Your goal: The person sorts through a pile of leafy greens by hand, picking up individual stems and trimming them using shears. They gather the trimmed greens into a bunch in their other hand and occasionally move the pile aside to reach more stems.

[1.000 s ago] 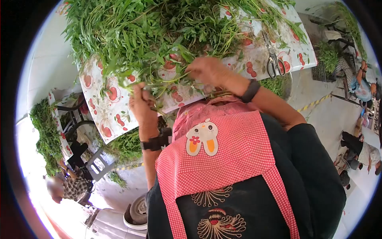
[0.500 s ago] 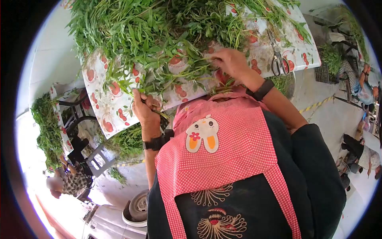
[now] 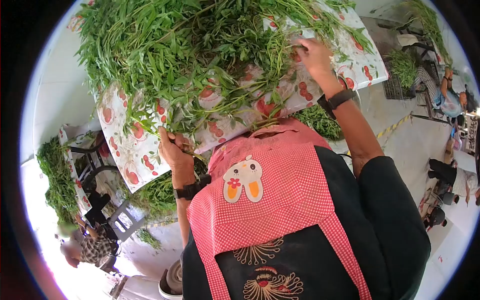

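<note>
1. left hand (image 3: 172,149) closed around a small bunch of green stems (image 3: 187,146) at the table (image 3: 125,150) edge
2. right hand (image 3: 315,55) pinches stems in the big leafy pile (image 3: 200,55) spread over the table

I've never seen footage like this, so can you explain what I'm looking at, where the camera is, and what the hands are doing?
There is no machine here. The round, bent picture comes from a camera worn on a person's head, looking down over their pink checked apron at their own two bare hands. In front of them is a table with a fruit-patterned cover, heaped with leafy greens. The left hand, at the near table edge, is closed on a few green stems. The right hand reaches into the far side of the heap and touches the greens; whether it grips any cannot be told. Both wrists wear dark bands. More greens lie below and beside the table, and other people are at the picture's edges.
</note>
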Demonstrator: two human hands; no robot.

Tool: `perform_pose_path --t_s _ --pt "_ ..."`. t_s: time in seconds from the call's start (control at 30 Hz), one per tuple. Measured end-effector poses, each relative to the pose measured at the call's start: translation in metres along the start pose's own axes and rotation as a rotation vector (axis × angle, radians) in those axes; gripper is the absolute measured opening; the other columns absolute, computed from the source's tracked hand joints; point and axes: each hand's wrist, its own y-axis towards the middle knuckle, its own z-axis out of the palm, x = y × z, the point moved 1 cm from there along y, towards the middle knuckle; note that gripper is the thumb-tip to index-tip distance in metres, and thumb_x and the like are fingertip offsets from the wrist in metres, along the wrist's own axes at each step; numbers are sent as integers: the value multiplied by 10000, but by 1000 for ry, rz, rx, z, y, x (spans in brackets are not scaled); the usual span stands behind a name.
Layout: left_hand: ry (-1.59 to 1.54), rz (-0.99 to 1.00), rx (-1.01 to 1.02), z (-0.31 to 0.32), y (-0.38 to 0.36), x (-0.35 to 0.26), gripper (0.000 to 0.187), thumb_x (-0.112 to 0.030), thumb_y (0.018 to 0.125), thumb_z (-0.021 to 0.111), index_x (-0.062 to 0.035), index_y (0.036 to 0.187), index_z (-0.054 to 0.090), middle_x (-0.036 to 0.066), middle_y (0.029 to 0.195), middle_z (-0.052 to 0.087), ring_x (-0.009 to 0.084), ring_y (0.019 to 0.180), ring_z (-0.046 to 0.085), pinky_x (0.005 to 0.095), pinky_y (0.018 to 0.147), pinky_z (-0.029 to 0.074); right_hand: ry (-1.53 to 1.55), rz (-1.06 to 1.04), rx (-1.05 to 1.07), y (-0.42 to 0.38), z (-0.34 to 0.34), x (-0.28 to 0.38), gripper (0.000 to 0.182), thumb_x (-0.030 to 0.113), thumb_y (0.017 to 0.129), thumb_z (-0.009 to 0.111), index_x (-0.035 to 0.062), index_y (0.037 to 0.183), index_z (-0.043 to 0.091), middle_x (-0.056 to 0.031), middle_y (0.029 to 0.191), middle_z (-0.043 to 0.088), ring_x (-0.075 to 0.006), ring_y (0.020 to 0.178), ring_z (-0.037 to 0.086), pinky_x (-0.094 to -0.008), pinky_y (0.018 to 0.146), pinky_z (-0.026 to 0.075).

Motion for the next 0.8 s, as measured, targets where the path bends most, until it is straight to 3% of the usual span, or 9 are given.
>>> perform_pose_path --t_s 0.13,0.27,0.37,0.43,0.47,0.53,0.67,0.73,0.8 --pt "5 1 39 5 1 3 365 -384 907 504 -126 670 399 10 456 367 135 360 348 267 337 256 -30 -144 -103 25 10 -3 230 115 779 603 138 1000 660 -115 913 629 -298 751 604 -381 672 486" --pt "80 19 -44 12 -12 -3 359 -381 906 507 -124 679 401 12 456 371 137 356 364 265 331 262 -134 -21 -62 59 5 -24 233 138 805 558 195 1002 671 -99 988 600 -332 837 585 -413 713 489" --pt "59 16 -8 0 -8 4 358 -376 911 499 -117 686 398 18 457 369 138 355 365 264 336 270 -235 -126 -62 69 16 -44 220 145 803 573 185 996 673 -112 1016 596 -341 851 580 -404 737 487" --pt "58 13 -25 1 -10 4 360 -372 916 492 -108 690 397 21 457 365 138 357 352 268 342 274 -617 -461 -96 63 24 -49 215 180 792 608 152 997 671 -126 1024 598 -324 872 587 -408 740 486" --pt "60 14 -25 1 -11 4 360 -372 916 492 -108 690 397 21 457 365 138 357 352 268 342 274 -615 -460 -95 66 23 -56 215 180 792 608 152 997 671 -126 1024 598 -324 872 587 -408 740 486" --pt "47 10 -18 0 -13 3 365 -378 914 496 -108 689 397 21 456 363 139 358 346 270 342 271 -348 -288 311 77 13 -56 223 240 781 642 148 981 676 -92 923 644 -289 805 619 -389 702 493" --pt "90 28 1 -5 -6 10 387 -458 905 473 -151 687 382 -10 447 325 150 341 351 304 294 308 -234 -136 407 110 -80 18 200 277 799 646 112 907 682 -46 790 675 -205 699 643 -332 611 483" --pt "112 30 -42 -1 -5 8 387 -457 902 482 -151 687 380 -9 445 322 146 343 345 301 298 301 292 90 377 108 -128 67 212 214 860 628 63 717 586 -51 605 596 -120 486 551 -241 453 443" --pt "88 41 -8 4 -4 8 397 -459 899 489 -150 675 378 -15 444 318 139 349 333 288 313 284 603 104 336 105 -137 77 189 181 855 626 57 716 601 -45 590 597 -108 464 529 -231 437 425"
